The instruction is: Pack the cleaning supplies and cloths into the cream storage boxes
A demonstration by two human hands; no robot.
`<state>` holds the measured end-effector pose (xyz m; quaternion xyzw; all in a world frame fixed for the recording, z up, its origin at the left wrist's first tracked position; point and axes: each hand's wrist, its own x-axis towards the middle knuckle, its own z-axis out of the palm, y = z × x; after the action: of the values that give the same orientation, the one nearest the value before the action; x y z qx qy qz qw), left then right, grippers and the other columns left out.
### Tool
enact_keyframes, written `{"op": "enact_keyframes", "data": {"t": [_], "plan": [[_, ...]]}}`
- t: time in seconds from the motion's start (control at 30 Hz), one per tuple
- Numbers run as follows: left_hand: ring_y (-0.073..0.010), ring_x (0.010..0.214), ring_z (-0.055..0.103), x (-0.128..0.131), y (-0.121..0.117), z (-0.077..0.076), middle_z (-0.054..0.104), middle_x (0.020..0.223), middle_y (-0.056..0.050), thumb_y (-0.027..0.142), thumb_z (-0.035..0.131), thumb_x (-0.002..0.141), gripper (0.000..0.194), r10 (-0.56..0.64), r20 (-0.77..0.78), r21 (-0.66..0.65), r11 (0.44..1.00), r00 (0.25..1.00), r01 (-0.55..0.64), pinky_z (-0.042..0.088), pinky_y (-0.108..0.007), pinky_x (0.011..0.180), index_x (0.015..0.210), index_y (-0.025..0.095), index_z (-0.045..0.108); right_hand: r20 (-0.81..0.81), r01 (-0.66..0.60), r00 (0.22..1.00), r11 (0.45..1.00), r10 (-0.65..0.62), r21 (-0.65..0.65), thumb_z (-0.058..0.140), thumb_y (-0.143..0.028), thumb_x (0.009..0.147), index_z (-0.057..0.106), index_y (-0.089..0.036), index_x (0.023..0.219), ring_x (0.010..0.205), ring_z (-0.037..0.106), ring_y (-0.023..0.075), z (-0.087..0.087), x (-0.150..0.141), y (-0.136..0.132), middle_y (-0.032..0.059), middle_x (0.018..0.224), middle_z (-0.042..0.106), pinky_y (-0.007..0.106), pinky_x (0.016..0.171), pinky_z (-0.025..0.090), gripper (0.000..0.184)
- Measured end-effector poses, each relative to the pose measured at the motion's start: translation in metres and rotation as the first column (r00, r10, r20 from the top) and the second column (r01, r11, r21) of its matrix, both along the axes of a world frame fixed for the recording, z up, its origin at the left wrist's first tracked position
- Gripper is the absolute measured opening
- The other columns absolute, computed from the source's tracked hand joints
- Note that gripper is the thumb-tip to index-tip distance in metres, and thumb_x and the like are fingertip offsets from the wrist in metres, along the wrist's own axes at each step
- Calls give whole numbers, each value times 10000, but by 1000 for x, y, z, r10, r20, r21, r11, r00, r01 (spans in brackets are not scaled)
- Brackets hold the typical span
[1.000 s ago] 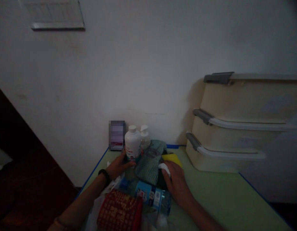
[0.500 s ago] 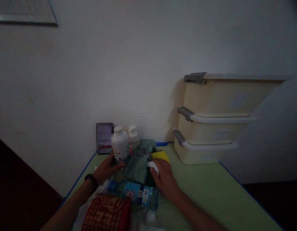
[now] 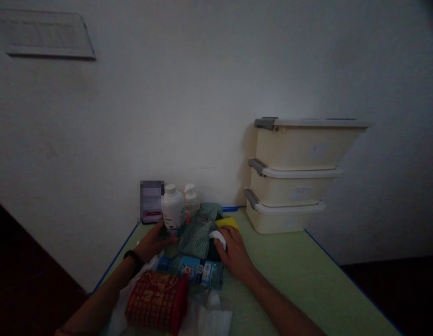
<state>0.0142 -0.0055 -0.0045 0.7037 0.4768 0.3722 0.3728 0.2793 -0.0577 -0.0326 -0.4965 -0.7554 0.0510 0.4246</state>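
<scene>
Head view: I see the left hand (image 3: 152, 243) gripping a white, cylindrical plastic bottle (image 3: 173, 207); right of it, the right hand (image 3: 234, 252) clasps a small, curved white item (image 3: 219, 236), material unclear.

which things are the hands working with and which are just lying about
At the hands:
white bottle, in the left hand
white item, unclear what, at the right hand

Lying or standing about:
pump bottle
blue-labelled bottle
red package
stacked boxes
</scene>
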Motion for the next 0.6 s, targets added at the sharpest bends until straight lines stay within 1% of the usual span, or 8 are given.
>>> {"op": "enact_keyframes", "data": {"t": [0.17, 0.3, 0.43, 0.6], "plan": [[-343, 1155, 541, -2, -4, 0, 578, 1271, -161, 584, 684, 631, 765, 43, -45, 0, 999, 998, -43, 412, -515, 987, 1228, 150, 485, -10, -19, 1000, 1000, 19, -11, 482, -255, 870, 551, -185, 1138, 1068, 512, 244, -1, 4, -7, 116, 1107, 572, 430, 942, 434, 286], [-334, 1085, 594, -5, -6, 1, 630, 1201, -160, 583, 677, 638, 722, 61, -60, 2, 998, 996, -61, 450, -500, 951, 1196, 153, 522, -4, -87, 996, 996, 87, -30, 491, -248, 858, 520, -176, 1215, 1133, 504, 241, -1, 8, -11, 124, 1194, 568, 430, 981, 421, 365], [-340, 1098, 588, -6, -8, 2, 620, 1215, -169, 605, 660, 640, 748, 71, -72, 18, 997, 995, -70, 439, -492, 967, 1207, 137, 518, 9, -156, 988, 986, 157, -53, 492, -248, 857, 490, -170, 1273, 1205, 473, 229, -2, 10, -12, 112, 1272, 551, 418, 1034, 382, 423], [-337, 1112, 577, -6, -8, 0, 601, 1248, -151, 609, 646, 653, 747, 67, -87, 21, 998, 994, -66, 433, -496, 972, 1226, 152, 502, -1, -151, 988, 985, 151, -89, 472, -260, 868, 491, -151, 1276, 1232, 452, 249, -6, 9, -11, 136, 1297, 534, 462, 1046, 360, 422]]}}
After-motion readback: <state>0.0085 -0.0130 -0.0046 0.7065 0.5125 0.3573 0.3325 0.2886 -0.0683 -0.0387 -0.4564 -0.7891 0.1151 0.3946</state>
